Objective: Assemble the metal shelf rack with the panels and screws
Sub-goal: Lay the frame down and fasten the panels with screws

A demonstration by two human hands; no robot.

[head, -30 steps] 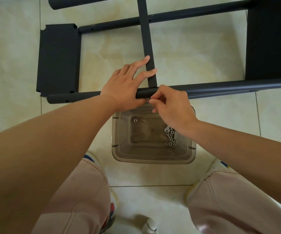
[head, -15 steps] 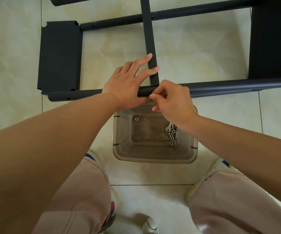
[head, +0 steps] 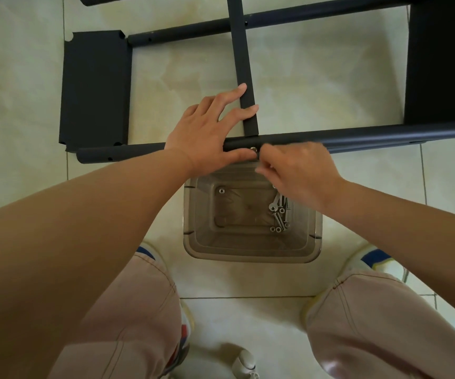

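The black rack frame lies flat on the tiled floor. A near pole (head: 371,134) and a far pole (head: 193,30) join a left panel (head: 95,88) and a right panel (head: 445,64). A black crossbar (head: 241,64) meets the near pole at its middle. My left hand (head: 207,132) presses straight fingers on the crossbar's end, its thumb lying along the pole's front. A silver screw (head: 253,149) sits in the pole at that joint. My right hand (head: 297,170) hovers just right of the screw with curled fingers, and I see nothing held in it.
A clear plastic tub (head: 248,254) stands on the floor between my knees, under my hands. Several loose screws (head: 279,214) lie at its right side and one (head: 221,190) at the left. Another black pole (head: 97,0) lies at the top left.
My right hand has slid a little to the right off the joint, uncovering the screw head in the pole. My left hand has stayed on the crossbar and pole.
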